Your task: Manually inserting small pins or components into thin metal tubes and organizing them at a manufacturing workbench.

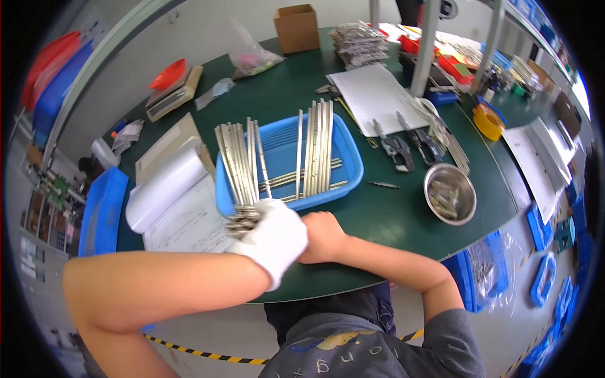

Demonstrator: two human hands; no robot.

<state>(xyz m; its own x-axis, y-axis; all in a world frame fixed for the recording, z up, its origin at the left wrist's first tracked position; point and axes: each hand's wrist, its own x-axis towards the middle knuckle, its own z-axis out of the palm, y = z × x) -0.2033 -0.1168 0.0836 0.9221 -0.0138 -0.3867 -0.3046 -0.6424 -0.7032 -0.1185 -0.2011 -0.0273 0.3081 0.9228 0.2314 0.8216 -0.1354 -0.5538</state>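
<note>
Head view: gloved left hand (274, 236) fingers clenched on low end of fanned metal strips (242, 167), leaning at basket's (350, 146) 9 o'clock rim; stiff, slick, likely to splay—grip low; bare right hand (322, 237) fingers hidden, cannot tell.

Gloved left hand (272, 236) clenched, bare right hand (323, 235) curled against it.

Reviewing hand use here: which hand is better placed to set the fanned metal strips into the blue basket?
Left, probably. The gloved left hand already grips the bundle of metal strips, whose ends lean over the blue basket rim. The bare right hand is tucked behind the glove at the table edge and appears empty.
</note>
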